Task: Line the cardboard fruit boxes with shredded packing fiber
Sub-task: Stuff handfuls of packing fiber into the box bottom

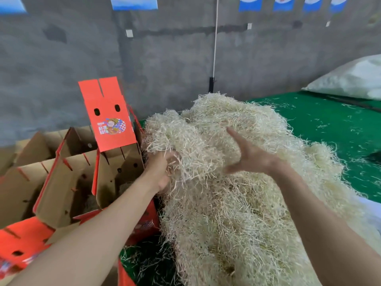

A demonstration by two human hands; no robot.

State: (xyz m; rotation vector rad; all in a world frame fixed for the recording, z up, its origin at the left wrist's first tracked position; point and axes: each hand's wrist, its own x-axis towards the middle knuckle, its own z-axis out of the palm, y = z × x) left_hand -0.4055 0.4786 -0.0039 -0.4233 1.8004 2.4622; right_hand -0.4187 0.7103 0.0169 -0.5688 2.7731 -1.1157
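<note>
Where the view begins at the left, several cardboard fruit boxes (68,178) stand crowded together with their tops open, brown inside and orange-red outside; one tall flap (109,114) rises upright above them, showing two oval holes and a printed picture; something pale lies low in the nearest box, too dim to tell what. Just to the right of the boxes, the left hand (159,172) reaches forward on a bare arm; its fingers are curled into the edge of the shredded packing fiber (237,213) and grip a tuft of it. This fiber is a big, pale, straw-coloured heap filling the middle of the view, lying on a green surface (329,124) right beside the boxes, with a raised lump between the two hands. Against the right side of that lump rests the right hand (247,155); its thumb and fingers are spread wide and straight, holding nothing closed. Loose strands dot the green surface farther right; a white sack (354,79) lies at its far edge; a grey wall (165,58) stands behind, with a white cord (215,38) hanging down it.
</note>
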